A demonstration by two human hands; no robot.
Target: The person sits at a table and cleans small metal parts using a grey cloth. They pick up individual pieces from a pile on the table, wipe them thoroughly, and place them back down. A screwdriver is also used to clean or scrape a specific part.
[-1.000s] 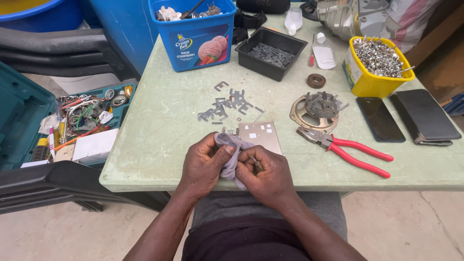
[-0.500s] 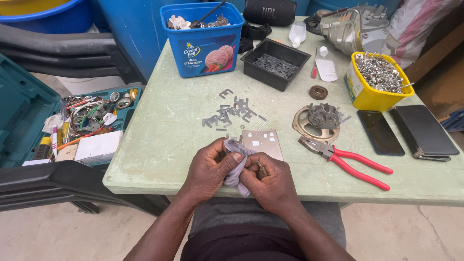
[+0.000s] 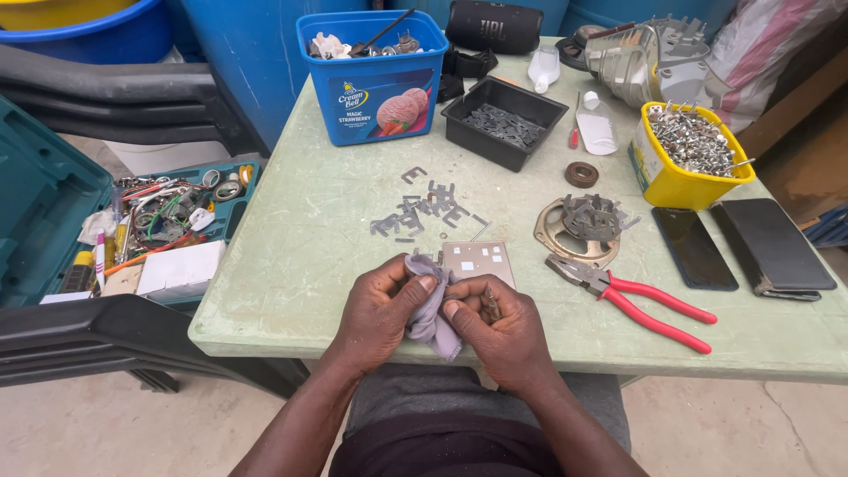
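My left hand [image 3: 382,307] and my right hand [image 3: 495,325] meet at the near edge of the pale green table [image 3: 291,247]. Both pinch a small grey cloth [image 3: 430,311] bunched between them. A small metal piece [image 3: 490,303] sticks up between my right fingers, partly hidden. Just beyond the hands lies a flat metal plate with small cutouts [image 3: 478,261]. Several loose grey metal stampings [image 3: 422,210] are scattered on the table farther out.
Red-handled pliers [image 3: 636,299] lie right of my hands, beside a round metal frame holding stampings [image 3: 580,228]. Farther back stand a blue tub [image 3: 374,75], a black tray [image 3: 503,121] and a yellow tub of metal parts [image 3: 689,155]. Two phones [image 3: 742,249] lie at right. An open toolbox [image 3: 106,230] sits left.
My hands stay together on the cloth, with small shifts of the fingers as they work it. Nothing else on the table has moved.
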